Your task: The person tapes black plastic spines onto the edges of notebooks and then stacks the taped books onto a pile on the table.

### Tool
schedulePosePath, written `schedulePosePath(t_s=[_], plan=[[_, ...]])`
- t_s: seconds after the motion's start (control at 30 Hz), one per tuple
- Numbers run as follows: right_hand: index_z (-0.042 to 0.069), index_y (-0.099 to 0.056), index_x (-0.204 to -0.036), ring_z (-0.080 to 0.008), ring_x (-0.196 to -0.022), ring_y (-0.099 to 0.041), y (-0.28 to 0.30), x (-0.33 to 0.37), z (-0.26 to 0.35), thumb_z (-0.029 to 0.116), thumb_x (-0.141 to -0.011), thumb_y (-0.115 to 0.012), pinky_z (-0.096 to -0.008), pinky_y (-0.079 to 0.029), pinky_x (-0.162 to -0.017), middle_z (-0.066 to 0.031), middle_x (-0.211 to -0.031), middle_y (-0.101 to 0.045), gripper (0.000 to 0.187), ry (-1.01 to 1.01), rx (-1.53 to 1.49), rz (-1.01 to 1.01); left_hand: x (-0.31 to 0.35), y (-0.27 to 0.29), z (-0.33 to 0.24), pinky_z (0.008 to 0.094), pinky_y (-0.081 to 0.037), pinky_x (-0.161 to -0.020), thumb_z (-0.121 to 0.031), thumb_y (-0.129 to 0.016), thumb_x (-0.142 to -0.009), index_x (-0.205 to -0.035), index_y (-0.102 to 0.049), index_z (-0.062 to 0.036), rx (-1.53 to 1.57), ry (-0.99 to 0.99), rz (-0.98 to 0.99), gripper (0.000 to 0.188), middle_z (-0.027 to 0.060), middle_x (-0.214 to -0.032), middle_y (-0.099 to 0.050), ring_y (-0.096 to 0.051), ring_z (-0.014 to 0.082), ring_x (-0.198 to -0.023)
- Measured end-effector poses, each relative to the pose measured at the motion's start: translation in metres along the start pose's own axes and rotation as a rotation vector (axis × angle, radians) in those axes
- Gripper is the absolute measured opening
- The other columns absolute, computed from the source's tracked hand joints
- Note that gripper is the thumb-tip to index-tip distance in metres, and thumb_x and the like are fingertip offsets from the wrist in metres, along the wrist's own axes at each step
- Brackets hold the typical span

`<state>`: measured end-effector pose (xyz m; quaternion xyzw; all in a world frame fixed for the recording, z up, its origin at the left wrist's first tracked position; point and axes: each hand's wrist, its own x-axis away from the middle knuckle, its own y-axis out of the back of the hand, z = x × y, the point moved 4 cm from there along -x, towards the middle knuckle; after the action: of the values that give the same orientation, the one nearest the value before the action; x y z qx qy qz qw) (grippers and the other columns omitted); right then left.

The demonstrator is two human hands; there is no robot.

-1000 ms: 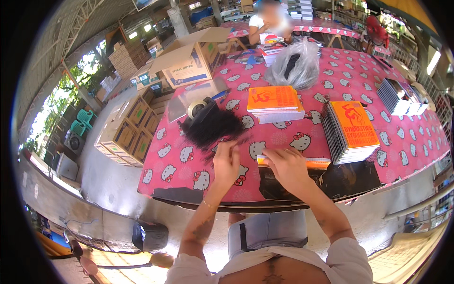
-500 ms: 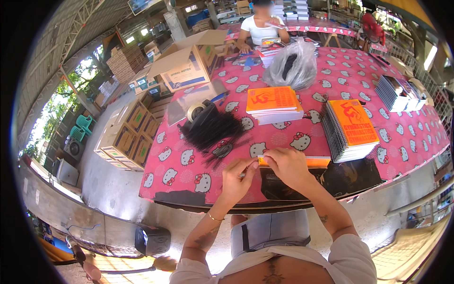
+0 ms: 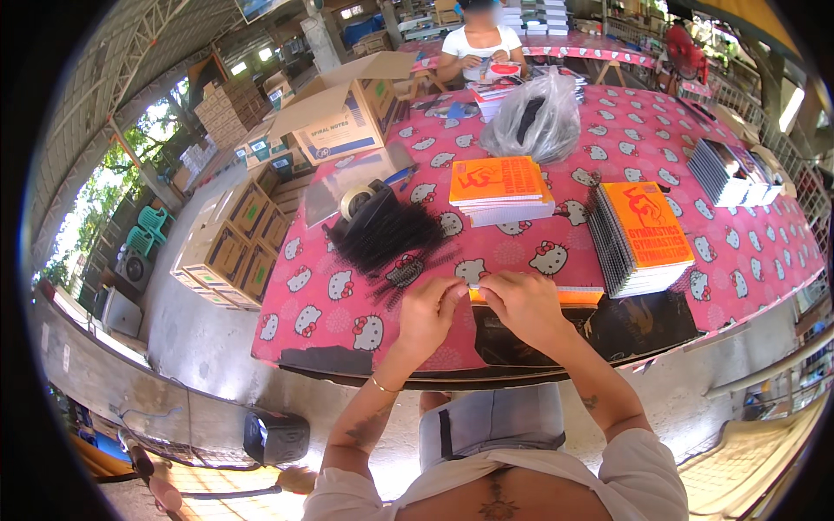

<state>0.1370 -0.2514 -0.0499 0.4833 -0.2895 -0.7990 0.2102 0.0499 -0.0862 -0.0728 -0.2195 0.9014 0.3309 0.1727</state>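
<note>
An orange-covered notebook (image 3: pixel 580 297) lies at the table's near edge, its spine side away from me. My right hand (image 3: pixel 524 306) covers its left part, with thumb and fingers closed on the far edge near the corner. Just left of that corner, my left hand (image 3: pixel 430 314) is closed in a pinch; whatever is between its fingertips is too small to make out. Beyond my left hand lies a heap of black plastic spiral coils (image 3: pixel 391 239). A stack of spiral-bound orange notebooks (image 3: pixel 647 230) stands to the right, and unbound orange-covered books (image 3: pixel 499 187) are piled farther back.
A tape dispenser (image 3: pixel 360 201) sits behind the coils. Farther back are an open cardboard box (image 3: pixel 343 126) and a clear plastic bag (image 3: pixel 543 122). More spiral notebooks (image 3: pixel 725 174) stand at the far right. A co-worker (image 3: pixel 482 48) sits across the pink patterned table (image 3: pixel 347 326).
My left hand has shifted slightly up and its fingers have drawn closer together. My right hand stays at the notebook's corner. Across the table, the co-worker's hands have come together around a red-and-white item.
</note>
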Motion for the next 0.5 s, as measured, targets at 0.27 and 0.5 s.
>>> schedulePosePath(t_s=[0.27, 0.5], plan=[[0.011, -0.070, -0.093, -0.0330, -0.070, -0.069, 0.004, -0.002, -0.002, 0.021, -0.093, -0.069, -0.0450, -0.055, -0.063, -0.0078, -0.083, -0.072, 0.011, -0.028, -0.043, 0.064, -0.017, 0.014, -0.013, 0.0348, -0.053, -0.065, -0.011, -0.074, -0.094, -0.111, -0.065, 0.0009, -0.026, -0.272, 0.168, 0.023, 0.0139, -0.102, -0.067, -0.068, 0.0248, -0.082], [0.008, -0.070, -0.101, -0.0370, -0.078, -0.069, 0.008, -0.005, -0.011, 0.016, -0.091, -0.071, -0.0468, -0.054, -0.069, -0.0128, -0.089, -0.071, 0.013, -0.024, -0.201, 0.151, -0.022, 0.008, -0.018, 0.0383, -0.053, -0.069, -0.018, -0.069, -0.099, -0.116, -0.064, -0.0002, -0.046, -0.198, 0.272, 0.025, 0.0158, -0.106, -0.066, -0.067, 0.0252, -0.083]])
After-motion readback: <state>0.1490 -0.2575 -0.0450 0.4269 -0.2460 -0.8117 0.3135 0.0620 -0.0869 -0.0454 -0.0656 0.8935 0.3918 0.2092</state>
